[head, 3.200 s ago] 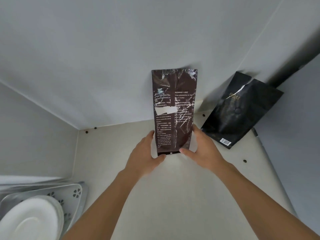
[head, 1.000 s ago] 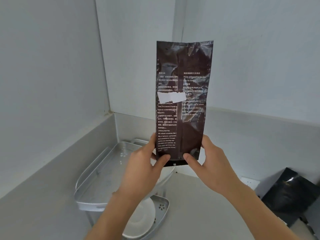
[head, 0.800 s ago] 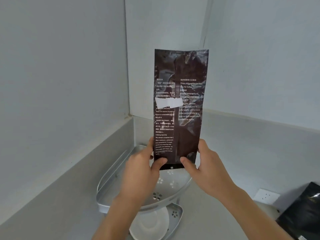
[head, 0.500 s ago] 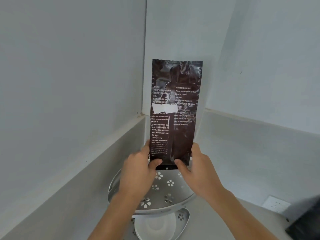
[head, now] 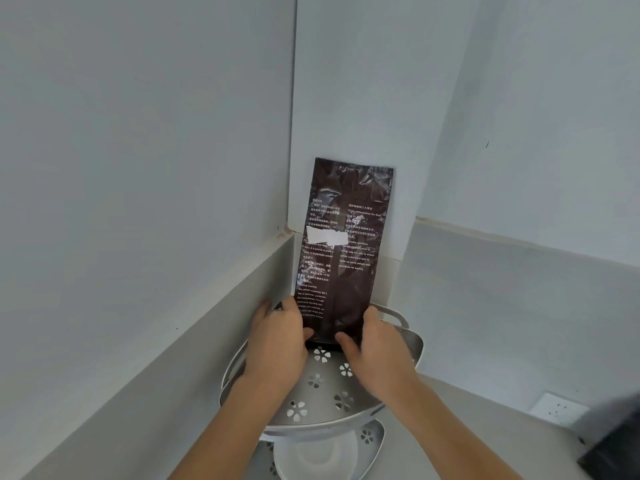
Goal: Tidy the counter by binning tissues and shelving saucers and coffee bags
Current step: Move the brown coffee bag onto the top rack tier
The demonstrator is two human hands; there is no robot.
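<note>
A tall dark brown coffee bag with white print and a white sticker stands upright at the back of the upper tier of a metal corner shelf. My left hand grips its lower left edge and my right hand grips its lower right edge. The bag's bottom seems to rest on the perforated tier, with its back against the wall corner. A white saucer lies on the lower tier, partly hidden by the upper one.
Walls close in on the left, behind and on the right. A second black coffee bag shows at the right edge on the grey counter. A white wall socket sits low on the right wall.
Both hands carried the brown bag from the counter up and left to the shelf, then lowered it onto the upper tier in the corner. The view turned toward the corner.
</note>
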